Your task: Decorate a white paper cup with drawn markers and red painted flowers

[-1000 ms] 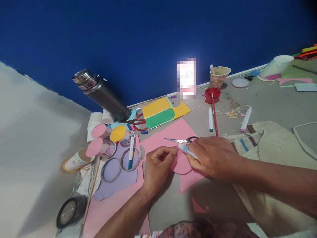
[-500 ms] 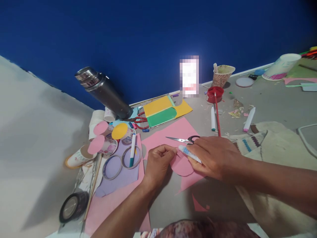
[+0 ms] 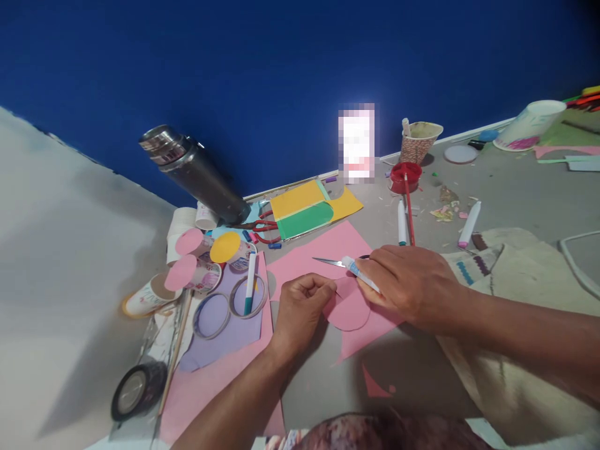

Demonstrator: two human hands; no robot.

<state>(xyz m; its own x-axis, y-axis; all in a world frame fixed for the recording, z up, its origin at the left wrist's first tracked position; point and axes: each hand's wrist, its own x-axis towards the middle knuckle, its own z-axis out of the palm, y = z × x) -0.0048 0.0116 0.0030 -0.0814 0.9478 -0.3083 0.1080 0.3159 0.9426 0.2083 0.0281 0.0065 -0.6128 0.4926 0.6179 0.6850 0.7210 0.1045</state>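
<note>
My left hand (image 3: 307, 303) is closed in a pinch on the left edge of a pink paper circle (image 3: 350, 311). A thin dark line shows on the circle beside my fingertips; I cannot tell what it is. In my closed right hand (image 3: 407, 281) is a slim white glue tube (image 3: 360, 273) with blue print, its tip pointing up and left just above the circle. Scissors (image 3: 328, 261) lie behind the tube with blades pointing left, their handles mostly hidden by my right hand. Under them spreads a larger pink sheet (image 3: 319, 244).
Left stand decorated paper cups (image 3: 206, 275), tape rings (image 3: 212, 315) on purple paper (image 3: 206, 353), and a dark flask (image 3: 201, 178). Pliers (image 3: 265, 228) lie by yellow and green card (image 3: 304, 212). Right are markers (image 3: 470, 224), a red tape roll (image 3: 404, 178) and beige cloth (image 3: 525, 300).
My right hand has moved slightly right and up with the glue tube, uncovering more of the pink circle. The left hand keeps its pinch in nearly the same place.
</note>
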